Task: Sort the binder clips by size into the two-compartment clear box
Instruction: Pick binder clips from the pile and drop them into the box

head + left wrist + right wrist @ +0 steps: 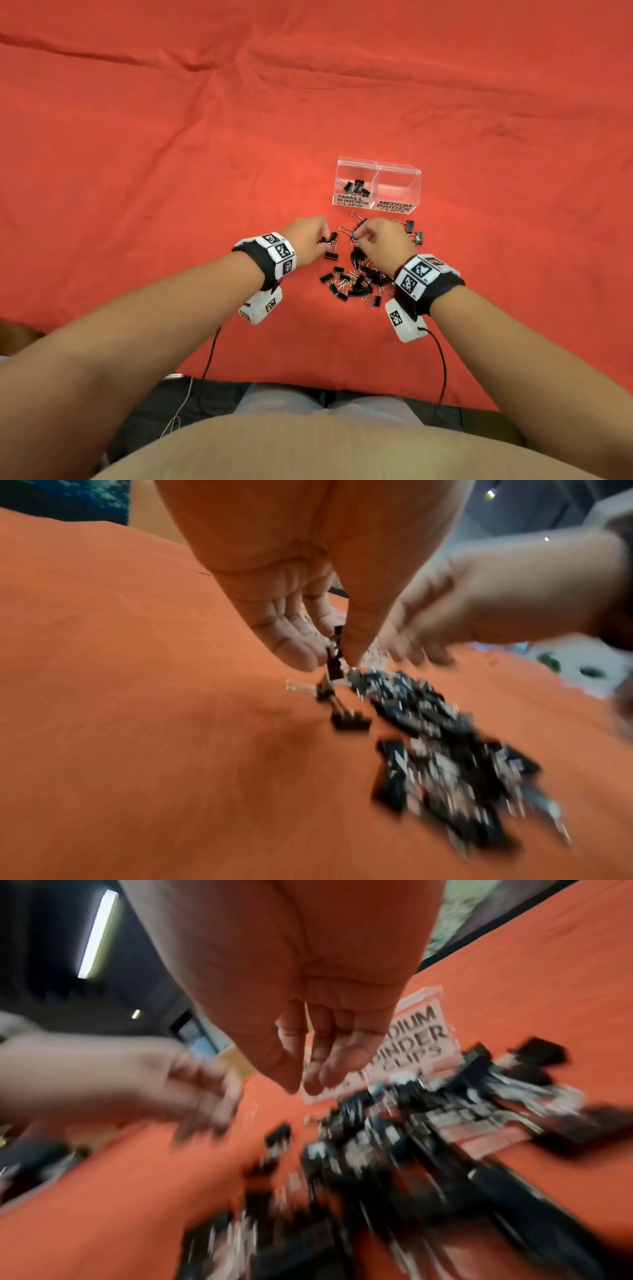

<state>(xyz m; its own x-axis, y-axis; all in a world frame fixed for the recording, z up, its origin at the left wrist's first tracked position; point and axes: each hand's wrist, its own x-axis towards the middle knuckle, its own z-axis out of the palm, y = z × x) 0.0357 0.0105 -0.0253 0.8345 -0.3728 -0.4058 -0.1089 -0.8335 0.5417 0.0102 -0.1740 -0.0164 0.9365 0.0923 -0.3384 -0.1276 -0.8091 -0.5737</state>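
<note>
Red cloth is covering the table point(137, 171), w/ the two-compartment clear box point(376, 164) sitting just above frame centre in the head view. Its left half, labelled SMALL BINDER CLIPS, is holding a few black clips point(356, 187); the right half, labelled MEDIUM, is looking empty, so sorting is prob. only getting started. Box is sitting just beyond the pile point(359, 277) of unsorted binder clips, near frame centre, likely to keep each drop short.

Left hand point(308, 236) is working the pile's left edge, thumb & fingertips pinching a small black clip point(334, 656); wrist view is showing it held just off the cloth. Right hand point(383, 240) is hovering over the pile's upper part w/ fingers curled down; can't tell whether it's gripping anything, since its wrist view is too blurred. Both hands are picking at once, presumably to speed things up.
</note>
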